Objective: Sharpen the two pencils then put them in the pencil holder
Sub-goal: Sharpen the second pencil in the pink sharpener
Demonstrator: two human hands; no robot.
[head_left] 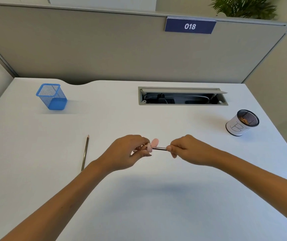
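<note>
While the left hand (128, 152) pinches the small pink sharpener (152, 145) above the counter (156, 206), the right hand's (187, 150) fingers (171, 150) pinch the pencil (160, 148), light, stiff, brittle-tipped, best gripped near the sharpener.

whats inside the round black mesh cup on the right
The cup holds some brownish bits near its far inner wall, probably pencil shavings. A white paper wrap covers its side, so anything lower down is hidden.
</note>
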